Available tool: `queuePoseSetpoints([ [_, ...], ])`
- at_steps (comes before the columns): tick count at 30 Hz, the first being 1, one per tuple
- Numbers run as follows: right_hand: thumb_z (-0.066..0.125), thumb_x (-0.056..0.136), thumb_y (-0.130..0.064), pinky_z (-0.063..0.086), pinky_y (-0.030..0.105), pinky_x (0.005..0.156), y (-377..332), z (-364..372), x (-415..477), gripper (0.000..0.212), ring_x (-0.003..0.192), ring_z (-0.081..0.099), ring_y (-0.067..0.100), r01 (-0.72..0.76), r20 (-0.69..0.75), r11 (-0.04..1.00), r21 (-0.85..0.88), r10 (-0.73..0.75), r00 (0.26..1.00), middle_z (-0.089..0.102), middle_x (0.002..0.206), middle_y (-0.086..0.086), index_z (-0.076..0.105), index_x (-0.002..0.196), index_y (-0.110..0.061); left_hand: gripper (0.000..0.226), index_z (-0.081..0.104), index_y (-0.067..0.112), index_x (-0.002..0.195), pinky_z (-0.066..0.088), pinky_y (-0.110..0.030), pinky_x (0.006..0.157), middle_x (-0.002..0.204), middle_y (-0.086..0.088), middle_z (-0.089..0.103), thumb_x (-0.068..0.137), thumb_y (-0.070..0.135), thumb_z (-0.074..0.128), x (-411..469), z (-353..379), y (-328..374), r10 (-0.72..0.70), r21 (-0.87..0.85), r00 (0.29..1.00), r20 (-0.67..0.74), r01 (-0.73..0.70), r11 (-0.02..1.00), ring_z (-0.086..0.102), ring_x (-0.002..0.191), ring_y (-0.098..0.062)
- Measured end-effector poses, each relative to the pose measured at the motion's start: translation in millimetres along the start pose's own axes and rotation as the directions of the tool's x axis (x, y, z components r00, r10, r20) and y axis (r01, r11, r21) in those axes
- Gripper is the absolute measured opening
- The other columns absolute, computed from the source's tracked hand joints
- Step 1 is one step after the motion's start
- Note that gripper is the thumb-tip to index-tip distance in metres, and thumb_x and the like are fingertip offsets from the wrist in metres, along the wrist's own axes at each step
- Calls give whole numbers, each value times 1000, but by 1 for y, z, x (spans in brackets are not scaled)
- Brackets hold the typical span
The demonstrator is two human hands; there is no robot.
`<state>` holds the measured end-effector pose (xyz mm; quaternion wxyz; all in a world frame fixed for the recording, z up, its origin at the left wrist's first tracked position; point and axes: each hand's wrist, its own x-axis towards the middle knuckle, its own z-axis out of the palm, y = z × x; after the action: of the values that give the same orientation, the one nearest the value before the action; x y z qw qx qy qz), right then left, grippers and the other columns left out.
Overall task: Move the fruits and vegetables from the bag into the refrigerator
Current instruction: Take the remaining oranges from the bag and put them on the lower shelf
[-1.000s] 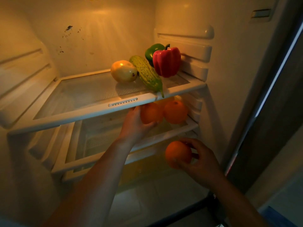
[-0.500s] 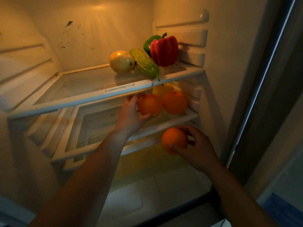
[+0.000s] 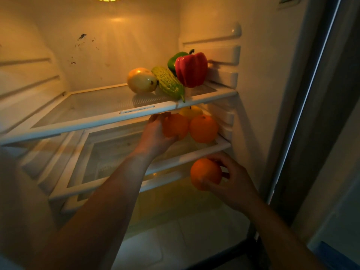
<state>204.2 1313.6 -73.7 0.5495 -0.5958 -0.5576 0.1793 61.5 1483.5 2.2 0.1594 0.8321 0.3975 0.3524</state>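
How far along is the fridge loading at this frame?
Done: pale round fruit, bitter gourd, green pepper and red pepper on the upper shelf; yellow fruit and one orange on the shelf below. In hand: left hand grips a second orange at that shelf; right hand holds a third orange below it. Left: setting both down. The bag is out of view, so any remainder is unknown.
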Motion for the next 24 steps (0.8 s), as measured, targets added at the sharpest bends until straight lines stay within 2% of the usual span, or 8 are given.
queuePoseSetpoints([
  [3,74,59,-38,53,26,79,0,-1,1,50,104,54,2,16,10,1000,-10,-16,1000,55,116,-16,54,105,-40,76,40,12,137,37,-37,104,138,-14,41,72,20,77,1,0,3,-11,26,1000,-17,12,1000,39,128,-30],
  [8,76,61,-39,51,21,78,-4,-2,1,52,104,53,0,17,12,1000,11,-17,1000,54,117,-15,55,108,-38,85,37,16,139,42,-46,102,142,-11,39,68,30,81,-8,-4,-5,-49,-41,999,-22,48,998,39,130,-26],
  [10,81,61,-33,50,16,76,-10,-4,1,53,102,53,-5,23,-1,999,36,-23,1000,55,115,-16,56,108,-36,83,38,19,139,43,-46,102,142,-7,38,69,32,80,-19,-10,-9,-75,-73,997,-27,73,995,40,129,-23],
  [12,83,61,-30,50,14,75,-18,-5,1,54,102,53,-8,33,-12,997,66,-32,999,55,114,-19,56,108,-36,77,40,20,137,44,-42,101,140,-4,40,71,31,78,-36,-19,-13,-98,-107,994,-50,93,990,42,128,-19],
  [16,74,56,-48,50,16,78,-34,-7,2,54,104,56,-2,63,-65,991,116,-55,996,58,112,-21,56,107,-37,55,50,24,127,43,-21,85,131,4,49,77,25,73,-78,-33,-9,-174,-276,981,-83,145,950,45,119,-6],
  [19,72,59,-49,49,15,78,-44,-4,3,54,108,55,0,95,-67,988,126,-87,994,56,115,-26,55,109,-38,41,55,29,115,47,-12,79,121,6,58,77,24,70,-101,-34,7,-272,-489,962,6,240,838,54,114,-5],
  [21,72,60,-48,49,14,78,-51,2,6,55,109,54,0,111,-62,984,137,-103,993,54,116,-29,54,111,-38,45,56,28,116,48,-7,72,119,11,59,73,37,65,-110,-35,17,-282,-563,953,111,294,773,56,108,-1],
  [24,74,62,-43,49,16,80,-57,15,12,55,111,54,1,122,-45,976,183,-115,992,55,116,-27,54,113,-35,42,57,29,113,53,-17,82,115,11,62,73,42,58,-115,-35,31,-253,-615,935,248,354,705,61,100,2],
])
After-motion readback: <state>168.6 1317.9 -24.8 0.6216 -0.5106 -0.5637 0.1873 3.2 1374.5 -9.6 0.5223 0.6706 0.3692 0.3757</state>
